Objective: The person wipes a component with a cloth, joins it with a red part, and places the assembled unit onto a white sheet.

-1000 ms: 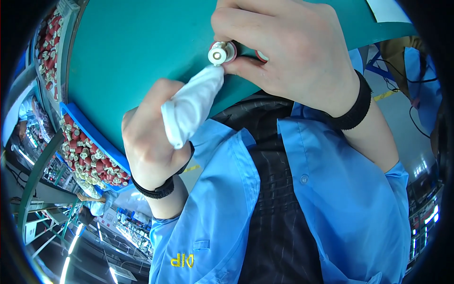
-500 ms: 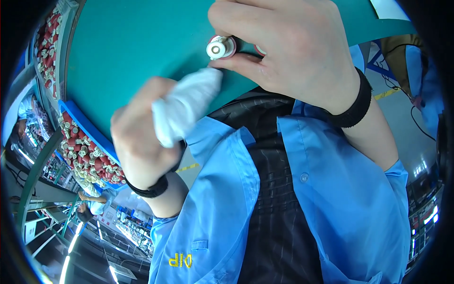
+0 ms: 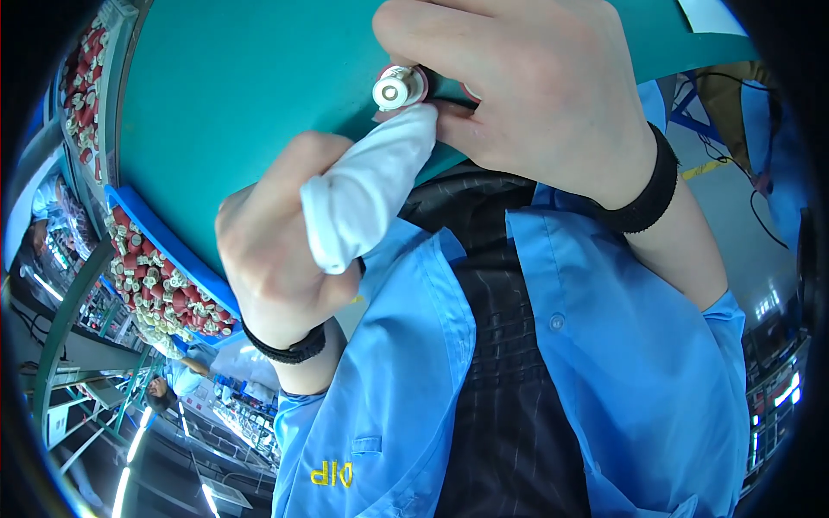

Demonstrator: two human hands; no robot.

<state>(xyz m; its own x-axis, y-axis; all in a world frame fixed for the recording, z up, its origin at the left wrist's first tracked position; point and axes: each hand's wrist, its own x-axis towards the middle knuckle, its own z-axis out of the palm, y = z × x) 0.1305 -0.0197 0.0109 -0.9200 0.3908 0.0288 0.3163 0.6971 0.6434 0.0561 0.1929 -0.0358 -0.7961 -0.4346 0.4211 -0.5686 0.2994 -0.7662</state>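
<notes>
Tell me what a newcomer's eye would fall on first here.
Probably the bright white finger cover on the left hand, a little above and left of the picture's centre. Next comes the small red-and-white part near its tip, pinched in the right hand over the green table. At the left, a blue bin heaped with red and pale pieces also stands out.

White cloth (image 3: 367,194) now overlaps R thumb (image 3: 458,128), prob. touching.
</notes>
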